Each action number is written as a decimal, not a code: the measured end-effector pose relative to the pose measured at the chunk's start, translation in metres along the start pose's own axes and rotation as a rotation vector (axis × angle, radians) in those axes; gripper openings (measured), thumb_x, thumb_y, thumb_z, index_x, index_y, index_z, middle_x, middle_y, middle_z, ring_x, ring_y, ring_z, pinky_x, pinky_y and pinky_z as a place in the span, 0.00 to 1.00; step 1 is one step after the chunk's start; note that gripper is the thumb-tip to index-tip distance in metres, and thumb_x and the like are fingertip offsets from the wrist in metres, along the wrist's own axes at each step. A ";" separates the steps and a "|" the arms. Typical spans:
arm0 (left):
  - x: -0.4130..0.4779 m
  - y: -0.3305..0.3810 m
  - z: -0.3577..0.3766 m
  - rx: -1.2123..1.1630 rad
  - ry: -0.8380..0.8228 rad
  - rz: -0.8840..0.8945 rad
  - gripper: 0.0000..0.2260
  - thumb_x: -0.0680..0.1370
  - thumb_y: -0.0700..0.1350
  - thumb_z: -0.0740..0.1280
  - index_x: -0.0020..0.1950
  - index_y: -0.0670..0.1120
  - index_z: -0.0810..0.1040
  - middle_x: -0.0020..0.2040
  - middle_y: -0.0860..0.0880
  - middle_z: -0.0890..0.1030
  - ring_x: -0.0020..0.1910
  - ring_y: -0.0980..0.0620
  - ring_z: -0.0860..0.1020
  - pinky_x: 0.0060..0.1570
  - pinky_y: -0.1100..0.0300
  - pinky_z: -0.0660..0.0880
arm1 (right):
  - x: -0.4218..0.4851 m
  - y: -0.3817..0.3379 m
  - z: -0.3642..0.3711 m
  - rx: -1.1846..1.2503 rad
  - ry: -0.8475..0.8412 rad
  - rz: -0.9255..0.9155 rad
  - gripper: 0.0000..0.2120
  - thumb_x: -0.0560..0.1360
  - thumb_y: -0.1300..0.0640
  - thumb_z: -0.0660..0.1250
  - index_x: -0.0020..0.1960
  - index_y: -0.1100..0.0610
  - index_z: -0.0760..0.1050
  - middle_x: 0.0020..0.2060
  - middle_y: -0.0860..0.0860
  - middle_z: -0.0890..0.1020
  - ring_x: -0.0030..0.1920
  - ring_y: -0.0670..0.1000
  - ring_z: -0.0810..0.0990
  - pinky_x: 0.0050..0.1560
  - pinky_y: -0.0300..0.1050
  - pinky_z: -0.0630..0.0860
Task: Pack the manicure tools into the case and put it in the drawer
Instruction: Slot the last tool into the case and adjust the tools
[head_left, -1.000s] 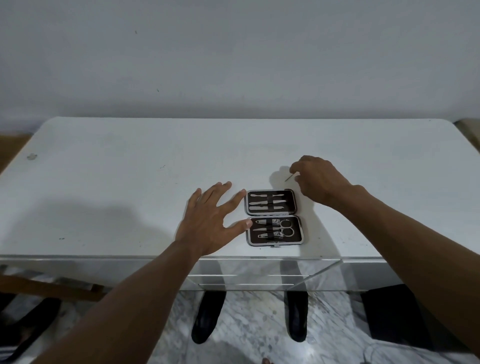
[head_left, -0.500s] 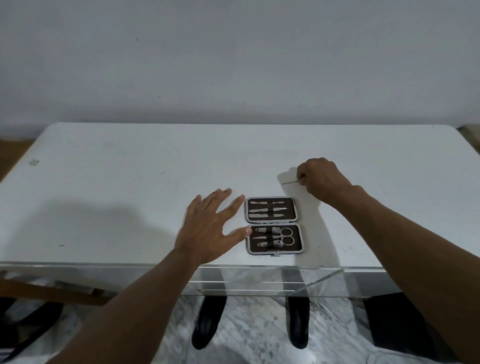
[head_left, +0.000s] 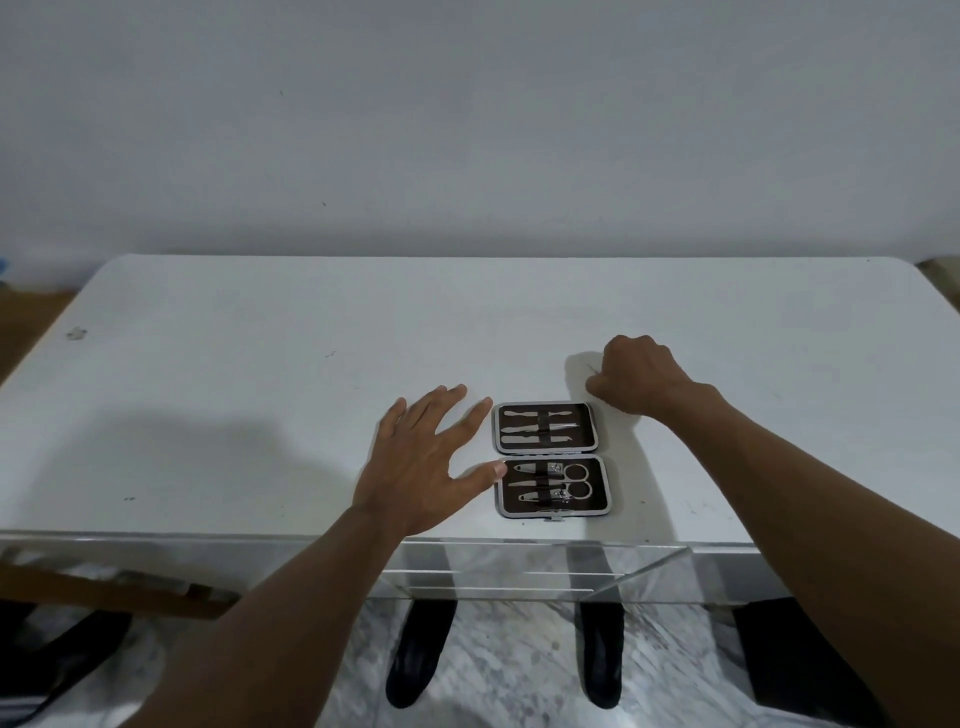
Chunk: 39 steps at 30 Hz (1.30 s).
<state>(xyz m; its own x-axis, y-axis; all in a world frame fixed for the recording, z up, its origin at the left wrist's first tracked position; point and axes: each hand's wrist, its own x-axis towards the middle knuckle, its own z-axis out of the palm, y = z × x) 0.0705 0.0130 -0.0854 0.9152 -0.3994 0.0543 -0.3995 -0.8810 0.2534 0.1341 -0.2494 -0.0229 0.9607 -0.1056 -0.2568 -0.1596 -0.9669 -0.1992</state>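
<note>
Lying open near the front edge of the tabletop (head_left: 208, 415), the case (head_left: 551, 486) holds strapped tools whose long axes run left to right. The left hand (head_left: 421, 467), spread flat, touches its left rim. The right hand (head_left: 639, 379), curled and apparently pinching a thin tool (head_left: 592, 369), sits just beyond the far right corner.

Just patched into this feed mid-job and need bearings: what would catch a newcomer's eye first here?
The open manicure case lies near the front edge of the white table, both halves lined with metal tools. The left hand is spread flat left of it, thumb tip at its edge; the right hand is curled beyond its far right corner, seemingly pinching a thin tool.
</note>
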 end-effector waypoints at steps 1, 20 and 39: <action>0.000 0.001 -0.001 -0.005 0.002 0.000 0.34 0.74 0.73 0.46 0.77 0.61 0.55 0.79 0.54 0.56 0.77 0.53 0.52 0.75 0.45 0.47 | 0.000 0.002 0.001 0.045 0.017 0.020 0.16 0.71 0.55 0.65 0.29 0.57 0.63 0.29 0.54 0.71 0.35 0.59 0.72 0.36 0.43 0.65; 0.001 -0.001 0.001 0.013 0.012 0.002 0.33 0.74 0.73 0.46 0.77 0.61 0.56 0.78 0.53 0.58 0.77 0.52 0.53 0.74 0.45 0.48 | -0.055 0.029 -0.010 0.210 0.054 -0.268 0.05 0.72 0.61 0.70 0.45 0.54 0.82 0.36 0.48 0.83 0.38 0.51 0.79 0.42 0.41 0.73; 0.002 -0.002 0.004 0.006 0.005 -0.007 0.35 0.73 0.74 0.44 0.77 0.61 0.55 0.78 0.53 0.57 0.77 0.52 0.53 0.74 0.45 0.48 | -0.063 0.004 0.000 -0.115 0.127 -0.338 0.10 0.76 0.59 0.62 0.49 0.55 0.82 0.48 0.54 0.79 0.46 0.59 0.79 0.43 0.50 0.78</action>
<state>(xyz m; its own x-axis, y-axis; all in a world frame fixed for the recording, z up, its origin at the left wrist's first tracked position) 0.0735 0.0132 -0.0894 0.9182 -0.3919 0.0570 -0.3933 -0.8854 0.2479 0.0726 -0.2471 -0.0072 0.9765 0.2024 -0.0737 0.1905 -0.9712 -0.1433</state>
